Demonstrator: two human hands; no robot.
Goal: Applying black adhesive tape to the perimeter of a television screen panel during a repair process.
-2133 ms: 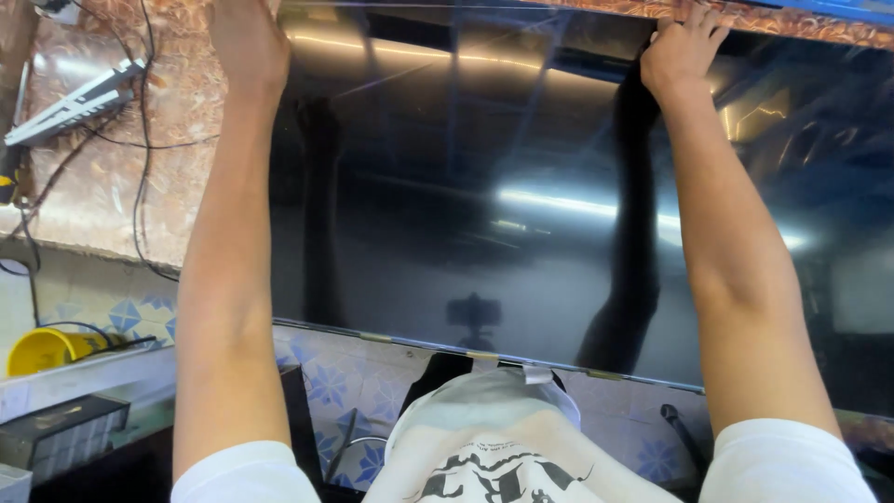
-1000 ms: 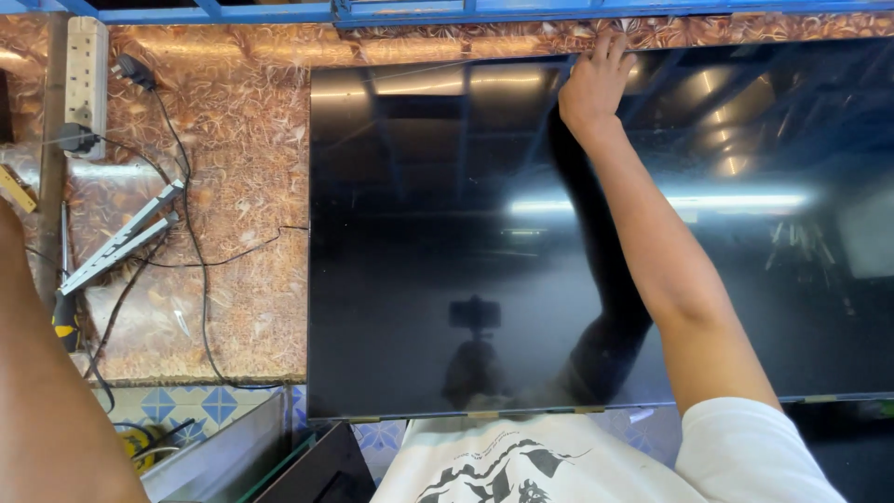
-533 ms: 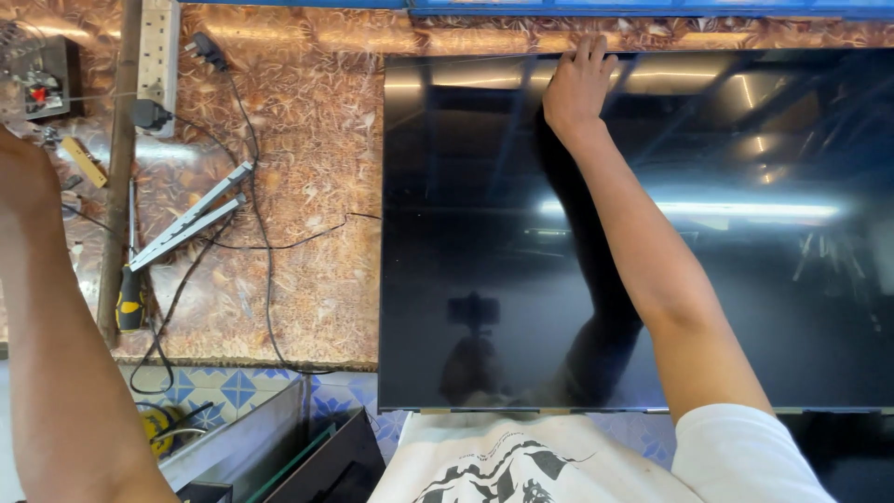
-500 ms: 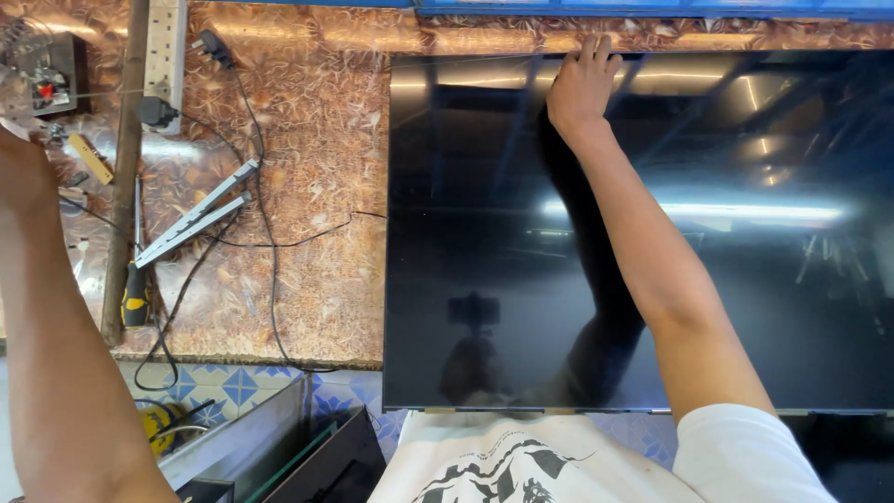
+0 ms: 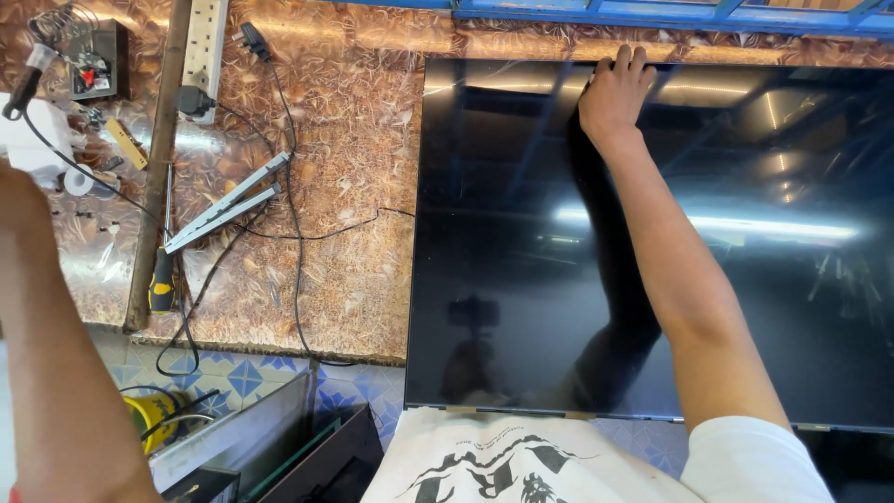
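Note:
A large black flat screen panel [image 5: 521, 279] lies face up on a brown patterned bench [image 5: 345, 140]. It reflects ceiling lights and my own outline. My right hand [image 5: 613, 93] reaches across it, and its fingers curl over the panel's far edge. My left hand [image 5: 20, 200] is stretched out to the far left over the bench, off the panel. Only its back shows at the frame edge, so its fingers are hidden. Close to it lie a white object and a roll of tape.
Left of the panel lie a white power strip [image 5: 205, 47], a long wooden stick [image 5: 154, 168], two metal bars [image 5: 228, 200], a yellow-handled screwdriver [image 5: 161, 289], black cables [image 5: 298, 224] and a soldering stand [image 5: 88, 56]. A blue frame [image 5: 652, 11] runs behind.
My left hand has let go of the panel's far edge and swung out to the left over the bench. My right hand has stayed on the far edge. The view has shifted left.

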